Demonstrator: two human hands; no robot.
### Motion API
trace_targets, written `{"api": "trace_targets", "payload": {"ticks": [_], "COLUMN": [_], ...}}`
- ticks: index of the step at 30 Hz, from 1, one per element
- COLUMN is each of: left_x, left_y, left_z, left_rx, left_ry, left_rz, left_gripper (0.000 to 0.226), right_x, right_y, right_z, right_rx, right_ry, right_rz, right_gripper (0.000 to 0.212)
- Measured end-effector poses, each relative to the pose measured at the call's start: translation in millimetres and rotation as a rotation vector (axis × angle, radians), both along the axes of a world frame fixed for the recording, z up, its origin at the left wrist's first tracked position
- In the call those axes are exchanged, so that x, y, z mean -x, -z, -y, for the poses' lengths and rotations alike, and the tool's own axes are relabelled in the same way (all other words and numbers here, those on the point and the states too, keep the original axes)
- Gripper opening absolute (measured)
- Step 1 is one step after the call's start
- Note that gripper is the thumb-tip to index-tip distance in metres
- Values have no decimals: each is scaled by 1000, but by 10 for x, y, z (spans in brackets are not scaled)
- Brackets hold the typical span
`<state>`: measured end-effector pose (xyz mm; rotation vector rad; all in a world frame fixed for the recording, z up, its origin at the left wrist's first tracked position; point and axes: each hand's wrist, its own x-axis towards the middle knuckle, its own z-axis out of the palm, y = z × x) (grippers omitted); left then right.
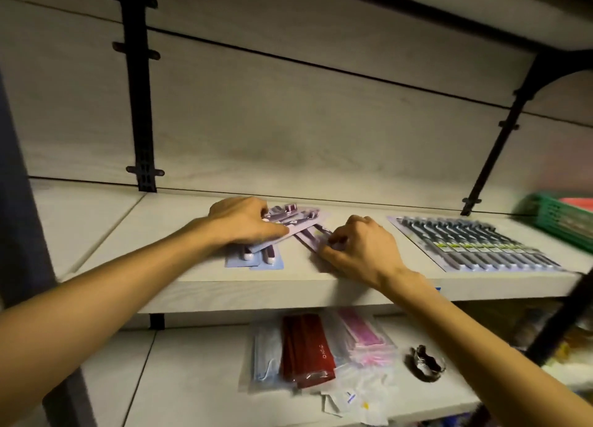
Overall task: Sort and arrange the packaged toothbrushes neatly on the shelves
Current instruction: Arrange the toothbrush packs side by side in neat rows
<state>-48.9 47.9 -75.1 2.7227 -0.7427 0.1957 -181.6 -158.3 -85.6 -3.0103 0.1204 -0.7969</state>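
On the pale wooden shelf (179,285) my left hand (242,219) curls over a loose pile of lilac carded toothbrush packs (272,234); my right hand (362,250) pinches one lilac toothbrush pack (313,239) beside it. A neat row of grey toothbrush packs (475,243) lies to the right.

Lilac-carded toothbrush packs (290,224), dark maroon brushes under clear blisters, heaped loosely and fanned at crossing angles beneath and just right of the left hand (242,219), flat on the pale shelf (106,221). Two pale-blue-backed packs (255,261) lying side by side, poking out toward the shelf's front edge just below that hand, white brush ends showing. One lilac pack (313,239) slanting across to the right hand (359,250), near end under its curled fingers. Well to the right of the right hand, a tidy overlapping row of grey toothbrush packs (475,243) with small green labels, laid flat.
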Motion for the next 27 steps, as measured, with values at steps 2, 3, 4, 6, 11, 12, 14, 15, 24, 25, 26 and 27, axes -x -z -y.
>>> {"api": "trace_targets", "payload": {"ticks": [2,3,4,6,11,12,14,15,24,25,26,27], "left_x": [-36,-60,-84,-126,-250,-263,-292,-316,-421,-420,-425,-431], "left_y": [-43,-66,-94,-157,-259,-250,-190,-143,89,104,109,109], "left_z": [95,133,170,251,511,558,643,680,732,727,718,710], "left_rx": [-40,-60,-77,-68,-19,-39,-74,-78,155,183,217,252], "left_ry": [-11,-15,-20,-32,64,90,114,119,-57,-60,-64,-65], "left_rz": [-15,-26,-32,-39,-28,-32,-36,-33,-4,7,17,24], "left_gripper": [70,74,79,85,84,86,86,78,61,62,63,61], "right_x": [-16,-23,-31,-71,-307,-360,-468,-519,-771,-779,-786,-805], "right_y": [-54,-88,-126,-206,-337,-341,-338,-340,-438,-461,-488,-511], "right_z": [165,247,327,490,928,1011,1178,1255,1785,1814,1829,1836], "right_rx": [-65,-125,-188,-294,-626,-699,-803,-829,-845,-824,-798,-768], "right_ry": [-14,-31,-58,-132,-319,-366,-410,-406,-482,-496,-505,-512], "right_rz": [-19,-23,-21,-10,-104,-140,-181,-194,-326,-388,-452,-502], "right_gripper": [35,34,34,33,15,10,11,12,17,16,16,21]}}
